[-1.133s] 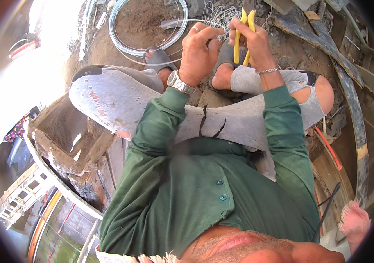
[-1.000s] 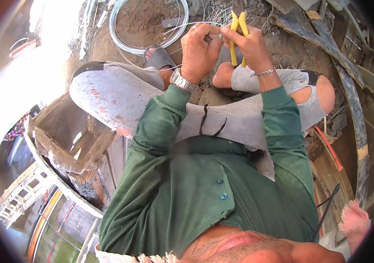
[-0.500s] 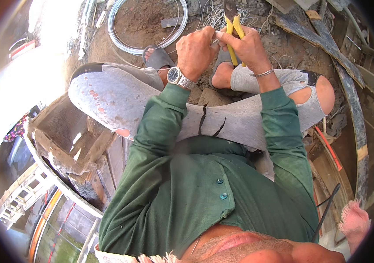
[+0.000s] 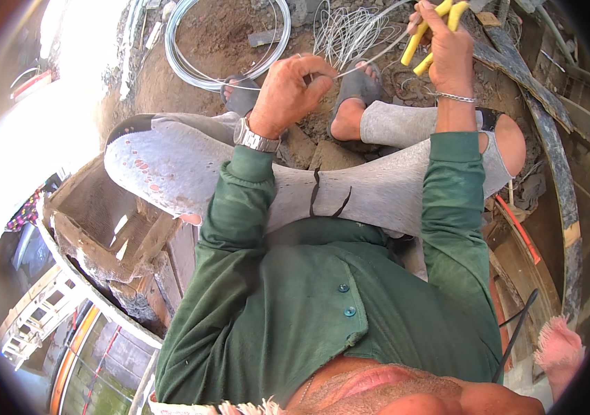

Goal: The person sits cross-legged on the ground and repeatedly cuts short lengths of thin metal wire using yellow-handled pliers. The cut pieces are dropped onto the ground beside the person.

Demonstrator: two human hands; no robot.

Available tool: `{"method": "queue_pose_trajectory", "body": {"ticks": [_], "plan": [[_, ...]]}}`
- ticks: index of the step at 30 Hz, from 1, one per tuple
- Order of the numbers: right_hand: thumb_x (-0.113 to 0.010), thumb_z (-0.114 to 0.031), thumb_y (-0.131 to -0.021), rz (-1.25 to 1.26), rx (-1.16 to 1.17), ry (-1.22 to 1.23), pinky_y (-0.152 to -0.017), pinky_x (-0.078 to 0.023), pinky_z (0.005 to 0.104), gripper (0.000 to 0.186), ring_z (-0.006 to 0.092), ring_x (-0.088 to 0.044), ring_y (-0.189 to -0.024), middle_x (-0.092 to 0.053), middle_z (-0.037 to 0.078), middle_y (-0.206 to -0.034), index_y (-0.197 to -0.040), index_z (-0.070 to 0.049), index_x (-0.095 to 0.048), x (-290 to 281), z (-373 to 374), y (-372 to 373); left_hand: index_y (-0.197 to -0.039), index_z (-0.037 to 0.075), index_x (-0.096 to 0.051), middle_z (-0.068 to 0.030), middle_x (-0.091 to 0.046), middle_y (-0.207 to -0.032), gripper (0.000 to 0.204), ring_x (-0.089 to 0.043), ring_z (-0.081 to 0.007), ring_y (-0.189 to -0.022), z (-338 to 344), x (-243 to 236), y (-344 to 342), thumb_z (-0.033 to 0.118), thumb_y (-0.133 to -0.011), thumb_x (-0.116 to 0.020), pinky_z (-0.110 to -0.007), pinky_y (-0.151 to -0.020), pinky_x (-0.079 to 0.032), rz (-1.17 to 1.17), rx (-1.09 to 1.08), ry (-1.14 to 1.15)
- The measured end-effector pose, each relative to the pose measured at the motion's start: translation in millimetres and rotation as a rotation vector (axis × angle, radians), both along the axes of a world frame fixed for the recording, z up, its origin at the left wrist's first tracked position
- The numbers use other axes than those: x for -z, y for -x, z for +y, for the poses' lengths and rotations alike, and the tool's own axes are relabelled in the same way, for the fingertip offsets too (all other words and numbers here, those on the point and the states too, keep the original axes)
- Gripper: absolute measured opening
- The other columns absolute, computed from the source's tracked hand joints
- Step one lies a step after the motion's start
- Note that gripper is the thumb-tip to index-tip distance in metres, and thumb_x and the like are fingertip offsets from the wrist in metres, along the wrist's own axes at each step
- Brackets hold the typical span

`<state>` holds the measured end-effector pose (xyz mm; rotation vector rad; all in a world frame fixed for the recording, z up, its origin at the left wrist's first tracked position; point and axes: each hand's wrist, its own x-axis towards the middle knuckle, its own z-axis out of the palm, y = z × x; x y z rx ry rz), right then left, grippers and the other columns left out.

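My left hand is closed on a thin metal wire, pinched between thumb and fingers in front of my feet. From there the wire slants up to the right, toward my right hand. That hand is wrapped round pliers with yellow handles, whose jaws lie beyond the upper edge of the picture. Whether the wire touches the pliers I cannot tell. A coil of silvery wire rests on the dirt beyond my left foot, and a loose tangle of cut wire lengths lies beyond my right foot.
Long weathered planks lie along the right side. On the left stands a rough wooden box. An orange-red strip lies by my right knee, and a flat grey piece sits inside the coil.
My hands have drawn apart: the right one with the pliers moved up and right, the left one slightly left and down. A length of wire now shows stretched between them.
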<state>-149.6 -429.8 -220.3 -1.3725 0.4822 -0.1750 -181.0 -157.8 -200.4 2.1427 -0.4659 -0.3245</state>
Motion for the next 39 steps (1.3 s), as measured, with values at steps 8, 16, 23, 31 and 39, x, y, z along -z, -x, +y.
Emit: {"method": "queue_pose_trajectory", "body": {"ticks": [8, 16, 23, 31, 39], "plan": [[-0.063, -0.033, -0.104, 0.221, -0.540, 0.583, -0.068, -0.055, 0.0371, 0.035, 0.0241, -0.072, -0.074, -0.074, 0.015, -0.085, -0.117, -0.001, -0.070, 16.7, 62.3, 65.5, -0.084, 0.006, -0.075, -0.0084, -0.070, -0.076, 0.006, -0.067, -0.0244, -0.068, 2.2, 1.4, -13.9, 0.009, -0.079, -0.074, -0.037, -0.066, -0.053, -0.208, -0.263, -0.029], [-0.062, -0.022, -0.099, 0.075, -0.605, 0.768, -0.079, -0.055, 0.0518, 0.032, 0.0458, -0.069, -0.092, -0.071, 0.026, -0.101, -0.123, -0.002, -0.067, 22.0, 80.7, 74.5, -0.084, 0.005, -0.074, -0.0097, -0.070, -0.078, 0.005, -0.069, -0.0235, -0.069, 3.1, 13.5, -17.7, 0.009, -0.081, -0.073, -0.036, -0.067, -0.053, -0.263, -0.383, 0.017], [-0.065, -0.016, -0.096, -0.064, -0.585, 0.889, -0.078, -0.056, 0.0501, 0.030, 0.0418, -0.071, -0.089, -0.073, 0.023, -0.100, -0.123, -0.003, -0.067, 22.9, 78.0, 73.3, -0.077, 0.004, -0.070, -0.0093, -0.065, -0.071, 0.003, -0.065, -0.0272, -0.066, -5.6, 15.2, -17.9, 0.005, -0.078, -0.072, -0.038, -0.063, -0.051, -0.263, -0.358, 0.057], [-0.065, -0.015, -0.097, -0.125, -0.575, 0.884, -0.081, -0.057, 0.0493, 0.028, 0.0416, -0.071, -0.092, -0.073, 0.022, -0.105, -0.122, -0.002, -0.066, 26.2, 79.6, 69.6, -0.076, 0.006, -0.069, -0.0104, -0.069, -0.077, 0.004, -0.068, -0.0323, -0.073, -7.8, 21.1, -11.9, 0.008, -0.078, -0.073, -0.042, -0.067, -0.053, -0.238, -0.259, 0.003], [-0.067, -0.024, -0.099, -0.047, -0.646, 0.759, -0.080, -0.056, 0.0514, 0.028, 0.0455, -0.069, -0.092, -0.071, 0.027, -0.100, -0.109, 0.002, -0.067, 29.1, 78.4, 65.2, -0.078, 0.005, -0.069, -0.0115, -0.070, -0.080, 0.004, -0.068, -0.0339, -0.075, -7.5, 27.1, -14.4, 0.008, -0.078, -0.072, -0.044, -0.068, -0.053, -0.265, -0.232, -0.001]]}}
